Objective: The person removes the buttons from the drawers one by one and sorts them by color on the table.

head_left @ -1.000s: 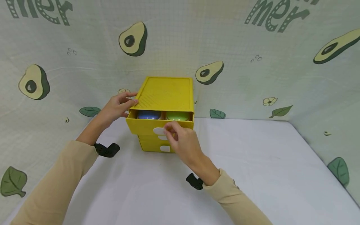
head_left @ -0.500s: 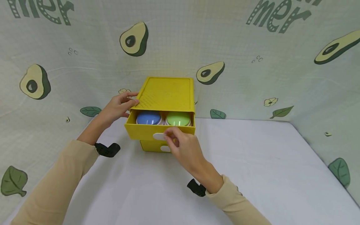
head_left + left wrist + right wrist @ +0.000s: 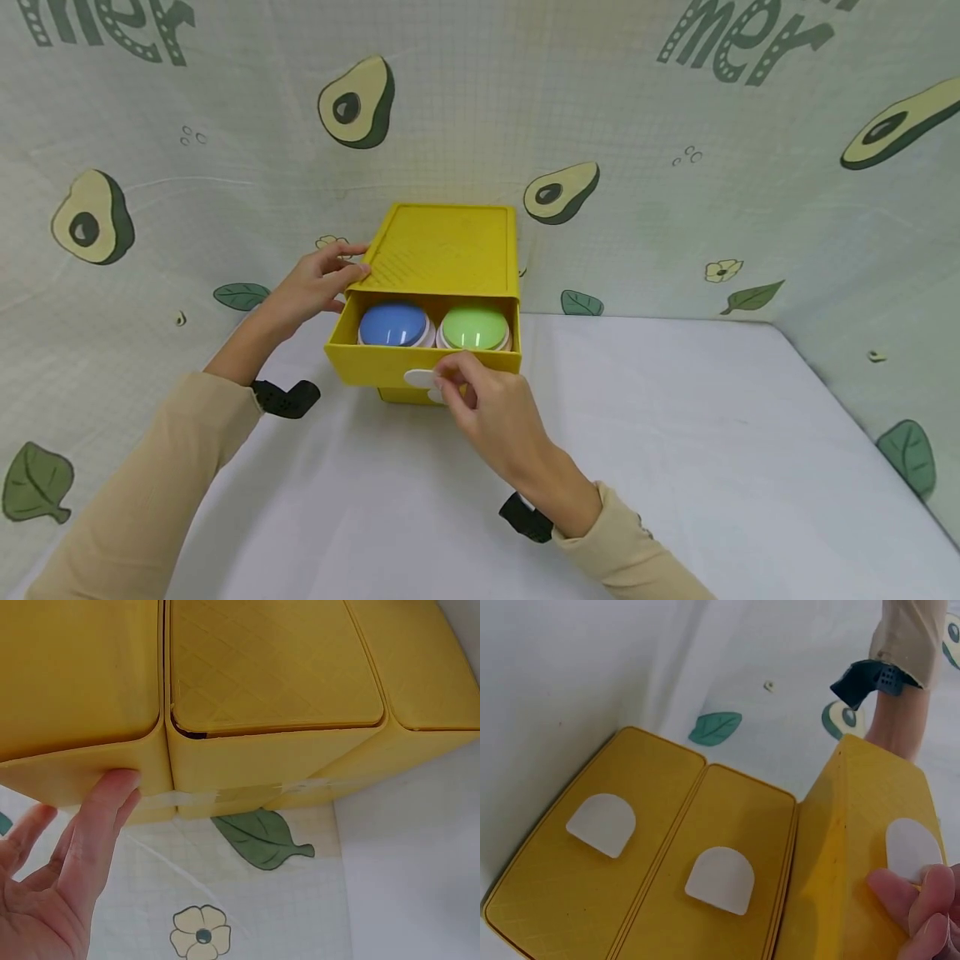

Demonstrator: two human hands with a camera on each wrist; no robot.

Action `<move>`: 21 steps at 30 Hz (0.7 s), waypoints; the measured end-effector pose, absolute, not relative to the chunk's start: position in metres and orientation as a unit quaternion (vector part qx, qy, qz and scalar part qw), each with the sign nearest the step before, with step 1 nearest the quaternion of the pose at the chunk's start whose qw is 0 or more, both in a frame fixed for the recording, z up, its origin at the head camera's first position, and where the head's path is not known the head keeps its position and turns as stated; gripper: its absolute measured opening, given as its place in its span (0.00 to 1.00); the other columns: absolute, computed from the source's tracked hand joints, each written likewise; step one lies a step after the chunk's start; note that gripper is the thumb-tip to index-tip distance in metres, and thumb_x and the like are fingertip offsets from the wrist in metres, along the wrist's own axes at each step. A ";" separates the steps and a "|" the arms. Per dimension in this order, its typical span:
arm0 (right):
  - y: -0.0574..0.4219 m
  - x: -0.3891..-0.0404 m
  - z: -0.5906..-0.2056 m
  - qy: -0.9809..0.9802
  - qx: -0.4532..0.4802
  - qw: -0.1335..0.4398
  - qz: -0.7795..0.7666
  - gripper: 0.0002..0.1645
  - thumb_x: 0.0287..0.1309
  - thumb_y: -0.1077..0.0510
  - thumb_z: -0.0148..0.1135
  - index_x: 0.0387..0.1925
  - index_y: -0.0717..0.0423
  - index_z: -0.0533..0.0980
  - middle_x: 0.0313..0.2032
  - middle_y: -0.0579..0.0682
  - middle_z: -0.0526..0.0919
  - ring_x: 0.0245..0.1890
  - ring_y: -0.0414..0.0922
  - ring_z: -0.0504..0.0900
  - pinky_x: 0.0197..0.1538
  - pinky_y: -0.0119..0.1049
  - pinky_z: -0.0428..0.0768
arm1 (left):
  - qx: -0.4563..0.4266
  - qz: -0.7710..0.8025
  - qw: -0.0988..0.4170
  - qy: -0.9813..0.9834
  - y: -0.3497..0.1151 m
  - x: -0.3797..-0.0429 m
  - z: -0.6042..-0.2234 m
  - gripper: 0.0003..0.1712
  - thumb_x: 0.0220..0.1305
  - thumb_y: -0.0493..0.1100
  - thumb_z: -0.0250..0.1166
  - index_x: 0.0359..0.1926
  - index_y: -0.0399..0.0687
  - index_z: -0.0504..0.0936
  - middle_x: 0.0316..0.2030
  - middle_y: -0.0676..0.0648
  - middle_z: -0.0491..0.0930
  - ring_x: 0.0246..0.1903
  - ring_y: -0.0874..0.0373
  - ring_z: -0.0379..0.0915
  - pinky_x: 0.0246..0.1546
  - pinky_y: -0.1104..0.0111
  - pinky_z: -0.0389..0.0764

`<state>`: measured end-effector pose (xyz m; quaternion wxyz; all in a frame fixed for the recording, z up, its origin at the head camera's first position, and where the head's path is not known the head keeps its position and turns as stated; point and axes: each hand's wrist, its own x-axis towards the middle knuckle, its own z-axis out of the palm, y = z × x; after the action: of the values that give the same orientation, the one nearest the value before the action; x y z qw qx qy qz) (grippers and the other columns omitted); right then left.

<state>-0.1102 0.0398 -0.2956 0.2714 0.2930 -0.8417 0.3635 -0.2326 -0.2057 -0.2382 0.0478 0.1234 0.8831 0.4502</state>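
A yellow drawer unit stands on the white-covered table with its top drawer pulled out. Inside the drawer sit two round pots side by side, one with a blue lid and one with a green lid. My right hand pinches the white tab handle on that drawer's front between thumb and fingers. On the unit's left side, my left hand steadies the upper edge with extended fingers touching the yellow wall. The lower drawers, with white tabs, are closed.
Behind the unit hangs a pale cloth printed with avocados and leaves. White cloth covers the table, and its edge runs down the right side. Black wrist straps sit by both sleeves.
The top drawer has slid further out toward me, drawn by my right hand, so more of the blue and green lids shows. My left hand has stayed at the unit's side.
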 end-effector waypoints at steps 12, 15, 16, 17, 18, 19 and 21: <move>0.040 -0.097 -0.293 -0.841 0.302 0.280 0.350 0.08 0.52 0.62 0.66 0.35 0.57 0.76 0.23 0.45 0.82 0.15 0.33 0.66 0.21 0.16 0.67 | 0.129 0.439 0.037 0.888 -0.207 -0.234 -0.238 0.32 0.67 0.57 0.50 0.67 0.49 0.58 0.58 0.37 0.65 0.54 0.42 0.68 0.50 0.47 0.76; 0.040 -0.096 -0.294 -0.842 0.301 0.278 0.350 0.08 0.52 0.62 0.66 0.34 0.57 0.76 0.22 0.45 0.82 0.16 0.33 0.65 0.20 0.16 0.67 | 0.127 0.443 0.039 0.887 -0.207 -0.234 -0.238 0.32 0.67 0.57 0.51 0.67 0.50 0.58 0.58 0.38 0.66 0.54 0.42 0.69 0.50 0.47 0.76; 0.040 -0.095 -0.294 -0.843 0.300 0.277 0.350 0.08 0.52 0.62 0.66 0.34 0.56 0.76 0.22 0.44 0.82 0.16 0.33 0.65 0.20 0.16 0.66 | 0.127 0.443 0.040 0.886 -0.207 -0.234 -0.239 0.32 0.67 0.57 0.51 0.67 0.50 0.58 0.58 0.38 0.66 0.54 0.42 0.69 0.50 0.47 0.76; 0.040 -0.094 -0.295 -0.844 0.299 0.276 0.350 0.08 0.52 0.62 0.66 0.34 0.56 0.76 0.22 0.44 0.82 0.16 0.33 0.65 0.20 0.16 0.66 | 0.126 0.444 0.040 0.886 -0.208 -0.234 -0.239 0.32 0.67 0.57 0.51 0.67 0.50 0.58 0.58 0.38 0.66 0.54 0.42 0.69 0.50 0.48 0.76; 0.040 -0.093 -0.295 -0.845 0.299 0.274 0.349 0.08 0.51 0.62 0.67 0.34 0.56 0.76 0.22 0.44 0.82 0.16 0.33 0.65 0.20 0.16 0.66 | 0.126 0.444 0.039 0.886 -0.207 -0.234 -0.239 0.32 0.67 0.57 0.51 0.67 0.50 0.58 0.58 0.38 0.66 0.54 0.42 0.69 0.50 0.47 0.76; 0.040 -0.092 -0.295 -0.845 0.299 0.273 0.349 0.08 0.51 0.62 0.67 0.34 0.56 0.76 0.22 0.44 0.82 0.16 0.33 0.65 0.20 0.16 0.67 | 0.126 0.444 0.039 0.886 -0.207 -0.234 -0.239 0.32 0.67 0.57 0.51 0.67 0.50 0.58 0.58 0.38 0.66 0.54 0.43 0.69 0.50 0.48 0.76; 0.040 -0.090 -0.295 -0.847 0.298 0.270 0.349 0.08 0.51 0.62 0.67 0.35 0.56 0.76 0.22 0.44 0.81 0.16 0.33 0.65 0.21 0.16 0.67 | 0.127 0.443 0.037 0.887 -0.207 -0.233 -0.239 0.32 0.67 0.57 0.51 0.67 0.50 0.58 0.58 0.38 0.65 0.53 0.42 0.69 0.50 0.47 0.76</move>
<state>-0.0902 0.0402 -0.2948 0.2699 0.2979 -0.8467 0.3485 -0.2330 -0.2071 -0.2391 0.0372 0.1271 0.8865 0.4433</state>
